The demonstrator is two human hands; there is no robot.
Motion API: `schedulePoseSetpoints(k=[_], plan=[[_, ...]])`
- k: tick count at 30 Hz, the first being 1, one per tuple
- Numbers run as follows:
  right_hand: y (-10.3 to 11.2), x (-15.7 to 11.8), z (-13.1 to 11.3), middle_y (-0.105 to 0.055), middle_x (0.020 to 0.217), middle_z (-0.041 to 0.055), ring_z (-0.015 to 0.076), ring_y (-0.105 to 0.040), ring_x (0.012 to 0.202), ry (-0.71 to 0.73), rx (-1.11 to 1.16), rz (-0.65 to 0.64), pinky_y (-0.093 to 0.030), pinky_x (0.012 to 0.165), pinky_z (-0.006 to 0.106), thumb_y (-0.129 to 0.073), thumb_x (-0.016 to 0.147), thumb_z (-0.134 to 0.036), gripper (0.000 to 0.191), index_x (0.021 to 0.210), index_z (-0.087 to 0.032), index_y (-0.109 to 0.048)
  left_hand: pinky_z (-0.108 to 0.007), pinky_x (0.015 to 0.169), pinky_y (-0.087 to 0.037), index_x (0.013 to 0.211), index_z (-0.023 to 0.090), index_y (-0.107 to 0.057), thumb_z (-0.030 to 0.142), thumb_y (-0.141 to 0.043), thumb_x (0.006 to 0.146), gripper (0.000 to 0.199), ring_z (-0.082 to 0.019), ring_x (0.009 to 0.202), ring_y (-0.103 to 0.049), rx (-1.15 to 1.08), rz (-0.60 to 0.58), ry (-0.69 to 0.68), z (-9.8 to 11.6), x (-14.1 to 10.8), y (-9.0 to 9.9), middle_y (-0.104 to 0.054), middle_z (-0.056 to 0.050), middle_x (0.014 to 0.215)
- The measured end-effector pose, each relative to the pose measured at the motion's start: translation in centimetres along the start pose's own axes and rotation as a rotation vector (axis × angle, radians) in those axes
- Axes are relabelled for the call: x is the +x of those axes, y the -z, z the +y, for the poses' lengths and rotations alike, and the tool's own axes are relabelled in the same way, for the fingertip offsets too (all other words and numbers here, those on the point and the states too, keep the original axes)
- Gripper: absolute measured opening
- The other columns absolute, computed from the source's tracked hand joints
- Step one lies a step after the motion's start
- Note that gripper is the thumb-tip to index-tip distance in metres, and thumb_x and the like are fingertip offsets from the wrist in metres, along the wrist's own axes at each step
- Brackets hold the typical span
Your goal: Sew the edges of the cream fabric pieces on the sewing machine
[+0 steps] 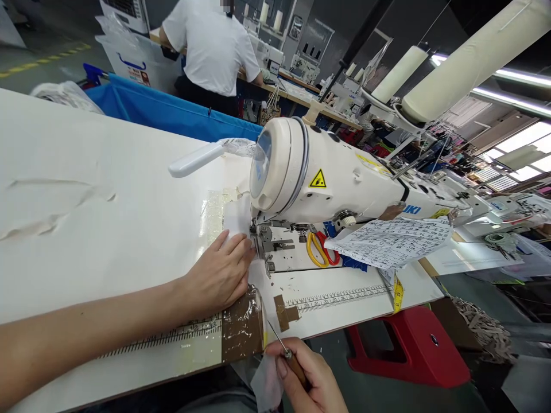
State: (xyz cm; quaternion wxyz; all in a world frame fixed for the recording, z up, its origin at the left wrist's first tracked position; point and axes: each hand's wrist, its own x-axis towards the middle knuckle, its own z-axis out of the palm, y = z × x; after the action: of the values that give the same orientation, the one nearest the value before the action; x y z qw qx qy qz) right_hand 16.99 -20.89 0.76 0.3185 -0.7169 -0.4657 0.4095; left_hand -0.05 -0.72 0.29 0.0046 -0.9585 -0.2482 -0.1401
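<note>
My left hand lies palm down on white fabric beside the needle area of a sewing machine. Its little finger is spread from the others, and the thumb is mostly hidden. Below the table's front edge, my right hand is closed around an awl with a wooden handle. The awl's thin metal shaft points up and left toward the table edge. A hanging piece of thin white fabric touches the right hand's fingers; whether they pinch it I cannot tell.
Scissors with yellow and red handles lie by the machine bed. A written paper sheet hangs from the machine. Brown tape covers the table edge. A red stool stands at right. Beyond a blue cloth bin sits a person.
</note>
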Motion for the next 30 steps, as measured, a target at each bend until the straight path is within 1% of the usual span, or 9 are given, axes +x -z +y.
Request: schedulePoseSetpoints(k=[3,7,9,11,14,18,23,27,30], plan=[[-0.4,0.5,-0.5,-0.054,0.07,-0.0005,0.0167,-0.06,0.062,-0.036,0.139,-0.042,-0.053,0.061,0.024,-0.052,0.094,-0.069,0.051,0.102,-0.023,-0.073,-0.053,0.112,-0.034,0.127,0.005,-0.061,0.024,-0.043,0.095,0.042,-0.034,0.122,-0.05,-0.002,0.003,-0.001,0.0,0.1,0.0,-0.06,-0.019,0.128],[-1.1,1.0,-0.7,-0.054,0.072,-0.0018,0.0153,-0.064,0.057,-0.08,0.307,-0.077,-0.053,0.057,0.025,-0.056,0.093,-0.067,0.05,0.108,-0.022,-0.07,-0.049,0.113,-0.034,0.125,0.005,-0.062,0.024,-0.042,0.095,0.04,-0.032,0.12,-0.05,0.019,0.01,-0.004,-0.1,0.2,0.2,-0.061,-0.018,0.124],[-1.7,1.1,-0.8,-0.054,0.071,-0.0033,0.0145,-0.065,0.055,-0.084,0.39,-0.073,-0.052,0.056,0.024,-0.059,0.092,-0.067,0.051,0.112,-0.021,-0.068,-0.047,0.109,-0.037,0.124,0.005,-0.063,0.024,-0.042,0.095,0.04,-0.032,0.113,-0.052,0.063,-0.009,-0.003,-0.1,0.4,0.3,-0.063,-0.017,0.119],[-2.6,1.1,-1.0,-0.054,0.072,-0.0046,0.0126,-0.065,0.051,-0.095,0.513,-0.064,-0.051,0.053,0.023,-0.061,0.089,-0.068,0.054,0.114,-0.021,-0.066,-0.045,0.101,-0.042,0.122,0.005,-0.064,0.022,-0.043,0.095,0.038,-0.031,0.103,-0.054,0.119,-0.036,-0.005,-0.2,0.7,0.4,-0.064,-0.016,0.11],[-3.8,0.9,-1.5,-0.06,0.073,-0.0041,0.0137,-0.065,0.048,-0.164,0.741,-0.087,-0.052,0.05,0.025,-0.07,0.082,-0.07,0.058,0.11,-0.02,-0.062,-0.042,0.089,-0.045,0.119,0.005,-0.066,0.012,-0.04,0.095,0.036,-0.029,0.094,-0.055,0.186,-0.047,-0.006,-0.4,1.1,0.4,-0.066,-0.015,0.104],[-4.4,0.9,-2.3,-0.072,0.067,-0.0004,0.0164,-0.07,0.051,-0.33,0.984,-0.171,-0.054,0.056,0.027,-0.082,0.074,-0.062,0.058,0.105,-0.018,-0.059,-0.041,0.086,-0.045,0.12,0.005,-0.066,0.007,-0.038,0.094,0.038,-0.028,0.095,-0.057,0.201,-0.013,-0.004,-0.6,1.3,0.3,-0.067,-0.015,0.105],[-4.7,1.0,-2.4,-0.074,0.068,0.0011,0.0154,-0.069,0.049,-0.307,0.972,-0.099,-0.054,0.055,0.028,-0.083,0.072,-0.065,0.064,0.107,-0.016,-0.061,-0.043,0.088,-0.045,0.123,0.004,-0.064,0.018,-0.04,0.095,0.039,-0.029,0.1,-0.056,0.142,0.031,-0.041,-0.7,0.6,0.3,-0.066,-0.017,0.111],[-5.3,0.8,-1.9,-0.074,0.071,0.0025,0.0144,-0.067,0.049,-0.296,0.875,-0.066,-0.053,0.056,0.028,-0.077,0.075,-0.071,0.069,0.111,-0.015,-0.062,-0.044,0.091,-0.045,0.126,0.003,-0.063,0.019,-0.039,0.095,0.042,-0.03,0.103,-0.056,0.141,0.071,-0.055,-0.8,0.3,0.0,-0.066,-0.017,0.113],[-5.5,0.3,-1.3,-0.074,0.071,0.003,0.0133,-0.066,0.048,-0.258,0.784,-0.053,-0.052,0.055,0.026,-0.072,0.079,-0.073,0.066,0.11,-0.016,-0.063,-0.045,0.09,-0.046,0.124,0.002,-0.063,0.019,-0.039,0.095,0.041,-0.031,0.104,-0.057,0.132,0.092,-0.062,-0.9,0.3,-0.1,-0.066,-0.018,0.111]])
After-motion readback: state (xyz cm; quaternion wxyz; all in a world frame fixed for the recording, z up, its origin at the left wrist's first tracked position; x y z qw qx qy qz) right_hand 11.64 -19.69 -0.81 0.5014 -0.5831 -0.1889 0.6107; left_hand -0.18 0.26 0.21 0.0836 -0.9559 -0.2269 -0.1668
